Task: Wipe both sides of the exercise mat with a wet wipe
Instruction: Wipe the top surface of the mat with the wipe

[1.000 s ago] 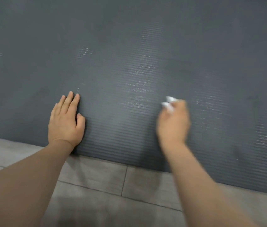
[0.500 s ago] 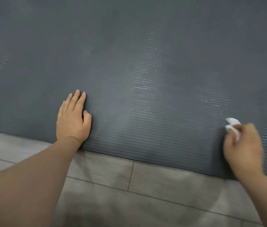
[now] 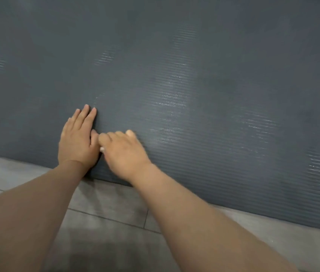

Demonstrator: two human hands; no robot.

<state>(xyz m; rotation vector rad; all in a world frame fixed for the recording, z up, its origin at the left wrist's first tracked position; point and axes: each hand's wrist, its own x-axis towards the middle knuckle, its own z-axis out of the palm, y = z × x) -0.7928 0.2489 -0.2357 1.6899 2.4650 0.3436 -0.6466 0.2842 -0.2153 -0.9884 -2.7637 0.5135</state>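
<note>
Wiping of the upward-facing side is the step in hand, judged from the wet sheen on the ribbed surface to the right of the hands. The exercise mat (image 3: 174, 65) lies flat on the tiled floor (image 3: 106, 213), its near edge running across the frame just beyond the wrists. The left hand (image 3: 76, 140) rests palm-down on the mat near that edge, fingers straight and together, apparently pinning the mat in place. The right hand (image 3: 124, 152) sits touching the left at the thumb side, knuckles up, fingers curled; it is blurred. A small pale scrap showing at its inner edge is probably the wet wipe (image 3: 102, 149); the hand appears to grip it, though most of the wipe is hidden beneath the palm. Both forearms reach forward from the lower frame. The next move calls for a sweep rightward away from the bracing hand, with steady downward pressure. The underside remains to be done, as far as can be judged.
</note>
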